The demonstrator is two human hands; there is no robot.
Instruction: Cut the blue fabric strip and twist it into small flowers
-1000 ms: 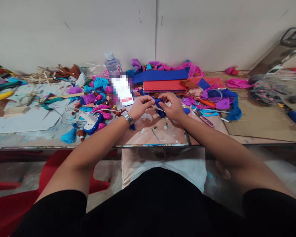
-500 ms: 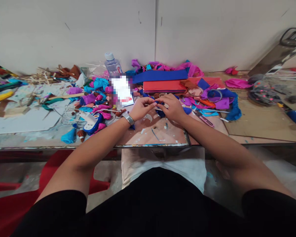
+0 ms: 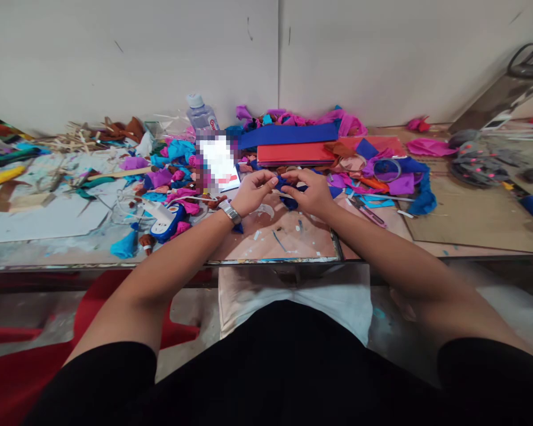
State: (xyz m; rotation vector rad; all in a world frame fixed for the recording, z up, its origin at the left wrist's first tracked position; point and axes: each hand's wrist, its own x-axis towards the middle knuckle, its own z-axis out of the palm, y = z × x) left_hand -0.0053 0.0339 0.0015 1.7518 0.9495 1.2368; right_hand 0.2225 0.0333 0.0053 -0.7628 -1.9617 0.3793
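Note:
Between my two hands, above the table's front part, is a small crumpled piece of dark blue crepe paper (image 3: 284,181). My left hand (image 3: 254,192), with a metal-banded watch (image 3: 230,211) on the wrist, pinches its left side between thumb and fingers. My right hand (image 3: 310,190) has its fingertips closed on the right side. Just below the hands lies another dark blue scrap (image 3: 288,203) on the tabletop. A phone (image 3: 224,168) with a bright screen stands tilted beyond my left hand.
Stacked red sheets (image 3: 295,154) and a blue strip (image 3: 293,136) lie behind the hands. A water bottle (image 3: 201,115) stands at the back. On the left are a blue power strip (image 3: 167,222) and a brown-tipped glue bottle (image 3: 146,242). A pink utility knife (image 3: 369,214) and tape roll (image 3: 387,170) lie right.
My thumbs have parted slightly, showing more of the blue crepe paper between the hands. Both hands stay in nearly the same place.

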